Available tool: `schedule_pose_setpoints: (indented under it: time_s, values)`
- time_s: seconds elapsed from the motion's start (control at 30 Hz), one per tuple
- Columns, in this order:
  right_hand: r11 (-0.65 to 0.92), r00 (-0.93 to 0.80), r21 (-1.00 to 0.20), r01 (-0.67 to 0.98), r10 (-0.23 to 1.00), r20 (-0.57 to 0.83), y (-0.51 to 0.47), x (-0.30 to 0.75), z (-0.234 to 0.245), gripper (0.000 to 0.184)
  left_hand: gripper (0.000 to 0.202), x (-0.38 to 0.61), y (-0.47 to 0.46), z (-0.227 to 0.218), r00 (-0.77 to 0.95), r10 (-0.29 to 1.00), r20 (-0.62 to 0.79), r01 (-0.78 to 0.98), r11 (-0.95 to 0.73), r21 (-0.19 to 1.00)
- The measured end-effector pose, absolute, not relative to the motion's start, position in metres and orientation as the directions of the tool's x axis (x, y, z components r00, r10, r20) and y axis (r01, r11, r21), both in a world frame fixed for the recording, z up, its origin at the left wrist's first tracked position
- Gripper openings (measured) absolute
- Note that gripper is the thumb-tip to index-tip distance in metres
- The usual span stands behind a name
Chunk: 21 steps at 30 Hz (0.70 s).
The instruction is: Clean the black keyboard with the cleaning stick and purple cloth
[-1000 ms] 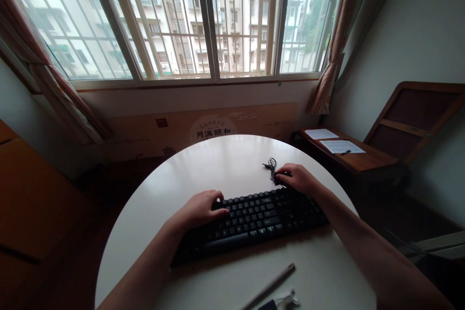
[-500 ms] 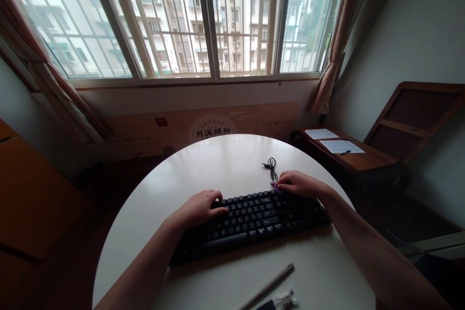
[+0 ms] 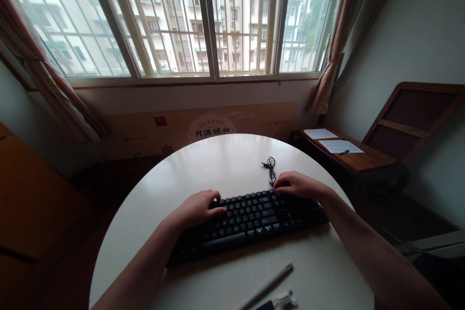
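Note:
A black keyboard (image 3: 247, 220) lies slightly slanted on the round white table (image 3: 174, 179). My left hand (image 3: 198, 208) grips its left part, thumb over the keys and fingers curled at the far edge. At the far edge on the right, my right hand (image 3: 296, 184) is closed with thumb and fingers together. A small purple piece (image 3: 275, 188) shows at those fingertips; most of it is covered, so its kind is unclear. Just beyond it lies a bundled black cable (image 3: 270, 168).
Near the front edge lie a grey stick-like bar (image 3: 267, 285) and a small metal-and-dark object (image 3: 283, 300), partly cut off. To the right stands a wooden chair (image 3: 374, 160) with paper sheets (image 3: 341, 146) and a pen (image 3: 344, 152). A barred window (image 3: 214, 24) is ahead.
The view has shifted very slightly. Both hands stay in about the same places on the keyboard, and the purple piece is a little more covered by the right fingers.

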State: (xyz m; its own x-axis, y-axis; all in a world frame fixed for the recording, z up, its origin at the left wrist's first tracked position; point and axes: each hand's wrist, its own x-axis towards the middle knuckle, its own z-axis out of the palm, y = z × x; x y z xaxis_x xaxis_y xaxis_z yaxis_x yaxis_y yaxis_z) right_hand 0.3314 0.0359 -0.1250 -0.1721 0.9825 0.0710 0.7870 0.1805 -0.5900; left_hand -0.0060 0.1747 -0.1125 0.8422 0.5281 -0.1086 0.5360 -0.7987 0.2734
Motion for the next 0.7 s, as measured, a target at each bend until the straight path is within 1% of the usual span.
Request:
schedule_pose_setpoints:
  time_s: [0.17,0.23,0.4,0.47,0.6,0.7]
  values:
    - [0.074,-0.044,-0.561,0.824,0.997,0.068,0.0438,0.3228,-0.1344,0.021,0.041,-0.0064,0.1763,-0.1142,0.845,0.526,-0.102,0.532,-0.803,0.27]
    - [0.055,-0.02,-0.55,0.833,0.997,0.068,0.0449,0.3209,-0.1354,0.02,0.041,-0.0066,0.1769,-0.1151,0.849,0.521,-0.093,0.525,-0.806,0.274]
    - [0.125,-0.105,-0.569,0.813,0.992,0.069,0.0408,0.3266,-0.1301,0.019,0.042,-0.0065,0.1777,-0.1163,0.85,0.519,-0.09,0.521,-0.804,0.286]
    - [0.129,-0.119,-0.579,0.805,0.991,0.056,0.0387,0.3297,-0.1277,0.019,0.042,-0.0065,0.1781,-0.1165,0.847,0.524,-0.092,0.526,-0.801,0.285]
    - [0.09,-0.076,-0.565,0.82,0.996,0.048,0.0388,0.3275,-0.1272,0.017,0.042,-0.0069,0.1786,-0.1169,0.848,0.522,-0.092,0.525,-0.803,0.281]
    - [0.092,-0.058,-0.55,0.83,0.995,0.079,0.0421,0.3208,-0.1307,0.017,0.041,-0.0074,0.179,-0.1174,0.851,0.517,-0.091,0.52,-0.808,0.277]
